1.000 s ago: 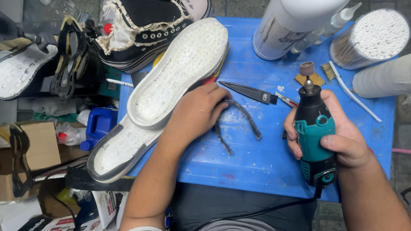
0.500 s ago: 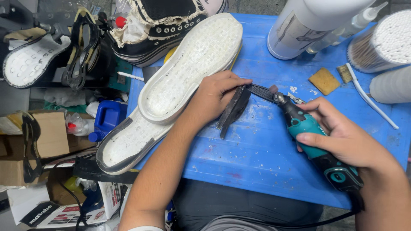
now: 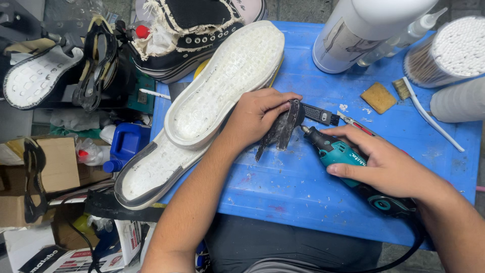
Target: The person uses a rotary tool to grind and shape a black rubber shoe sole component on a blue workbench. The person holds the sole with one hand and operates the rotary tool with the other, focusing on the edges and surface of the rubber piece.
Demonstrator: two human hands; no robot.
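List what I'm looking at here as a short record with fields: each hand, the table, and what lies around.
Left hand: pinches a dark rubber strip upright on the table
Right hand: grips a teal rotary tool, tip at the strip
Table: blue, scuffed
Beside left hand: two white shoe soles, tread up, overlapping
Far edge: black sneaker, white canister, tub of cotton swabs, tan sponge, small brush

Both forearms are bare with no sleeves, watch or rings showing; dark trousers cover the lap.
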